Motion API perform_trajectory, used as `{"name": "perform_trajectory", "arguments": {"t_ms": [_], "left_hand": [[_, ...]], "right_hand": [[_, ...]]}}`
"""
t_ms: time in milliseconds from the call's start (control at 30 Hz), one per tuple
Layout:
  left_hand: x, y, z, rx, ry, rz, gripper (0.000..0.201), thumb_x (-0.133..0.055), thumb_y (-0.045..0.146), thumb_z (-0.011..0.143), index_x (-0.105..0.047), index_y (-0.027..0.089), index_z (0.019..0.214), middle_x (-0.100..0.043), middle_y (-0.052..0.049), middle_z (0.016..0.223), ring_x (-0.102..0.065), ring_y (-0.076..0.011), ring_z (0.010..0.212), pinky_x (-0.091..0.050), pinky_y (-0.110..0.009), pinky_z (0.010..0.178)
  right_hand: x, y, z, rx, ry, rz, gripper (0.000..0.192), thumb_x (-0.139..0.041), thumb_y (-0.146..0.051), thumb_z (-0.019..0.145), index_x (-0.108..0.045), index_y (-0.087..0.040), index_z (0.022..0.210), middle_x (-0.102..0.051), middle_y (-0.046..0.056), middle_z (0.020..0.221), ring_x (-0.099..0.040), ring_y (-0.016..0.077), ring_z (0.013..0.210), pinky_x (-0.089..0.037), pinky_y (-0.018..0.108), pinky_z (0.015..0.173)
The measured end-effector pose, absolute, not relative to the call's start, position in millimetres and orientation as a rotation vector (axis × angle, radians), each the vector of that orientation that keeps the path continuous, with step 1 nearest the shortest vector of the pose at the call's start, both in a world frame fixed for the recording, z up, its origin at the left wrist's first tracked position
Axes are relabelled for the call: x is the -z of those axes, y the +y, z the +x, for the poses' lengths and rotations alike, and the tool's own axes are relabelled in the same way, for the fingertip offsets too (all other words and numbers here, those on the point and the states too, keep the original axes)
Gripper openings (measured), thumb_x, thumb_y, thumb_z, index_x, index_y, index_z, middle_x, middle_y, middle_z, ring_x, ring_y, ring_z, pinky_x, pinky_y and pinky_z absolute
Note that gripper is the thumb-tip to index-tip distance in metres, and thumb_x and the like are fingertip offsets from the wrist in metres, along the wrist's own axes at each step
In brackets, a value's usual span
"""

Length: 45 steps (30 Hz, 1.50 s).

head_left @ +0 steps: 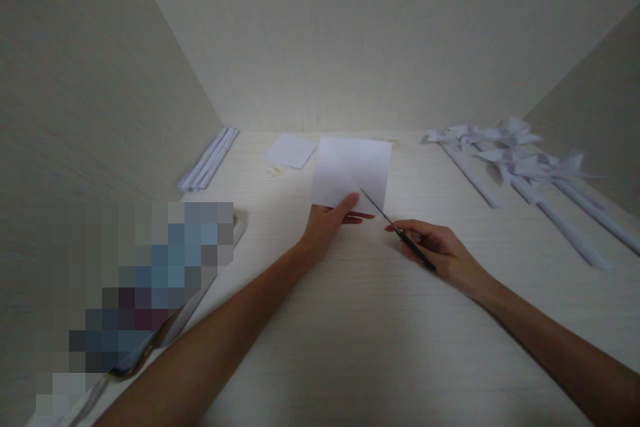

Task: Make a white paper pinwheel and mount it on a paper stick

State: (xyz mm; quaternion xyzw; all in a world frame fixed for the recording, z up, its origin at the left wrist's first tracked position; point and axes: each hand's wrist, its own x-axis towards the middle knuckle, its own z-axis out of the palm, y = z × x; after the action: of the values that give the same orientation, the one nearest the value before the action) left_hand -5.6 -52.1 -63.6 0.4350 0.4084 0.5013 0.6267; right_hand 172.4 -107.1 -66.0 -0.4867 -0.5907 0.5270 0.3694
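Observation:
My left hand [327,221] pinches the near edge of a white square sheet of paper [353,170], thumb on top, and holds it just above the pale wooden tabletop [350,320]. My right hand [440,248] grips a pair of dark-handled scissors [395,228]. The thin blades point up and left, and their tips reach the sheet's near right corner.
A smaller white sheet [290,150] lies behind on the left. Rolled white paper sticks [210,160] rest by the left wall. Several finished white paper pinwheels [520,160] on sticks lie at the right. A pixelated patch [140,293] covers the near left, with a shiny strip beside it.

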Motion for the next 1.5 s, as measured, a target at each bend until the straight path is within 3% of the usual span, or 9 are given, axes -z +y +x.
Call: {"name": "perform_trajectory", "arguments": {"t_ms": [533, 1500], "left_hand": [[62.6, -54.0, -5.4, -1.129, 0.898, 1.052, 0.024, -0.061, 0.032, 0.065, -0.060, 0.011, 0.077, -0.066, -0.007, 0.073, -0.064, -0.0166, 0.058, -0.050, -0.023, 0.052], [60.4, -56.4, -3.2, -1.093, 0.935, 1.090, 0.024, -0.060, 0.031, 0.065, -0.060, 0.011, 0.079, -0.066, -0.007, 0.076, -0.063, -0.0146, 0.056, -0.050, -0.021, 0.050]], "right_hand": [[66.7, -106.6, 172.3, -1.346, -1.569, -1.222, 0.029, -0.056, -0.031, 0.072, -0.056, -0.016, 0.098, -0.030, -0.006, 0.055, -0.029, 0.0057, 0.046, -0.024, 0.019, 0.041], [63.2, -107.3, 171.0, -1.309, -1.609, -1.222, 0.034, -0.055, -0.035, 0.073, -0.055, -0.015, 0.100, -0.030, -0.006, 0.054, -0.029, 0.0066, 0.046, -0.022, 0.021, 0.040]]}}
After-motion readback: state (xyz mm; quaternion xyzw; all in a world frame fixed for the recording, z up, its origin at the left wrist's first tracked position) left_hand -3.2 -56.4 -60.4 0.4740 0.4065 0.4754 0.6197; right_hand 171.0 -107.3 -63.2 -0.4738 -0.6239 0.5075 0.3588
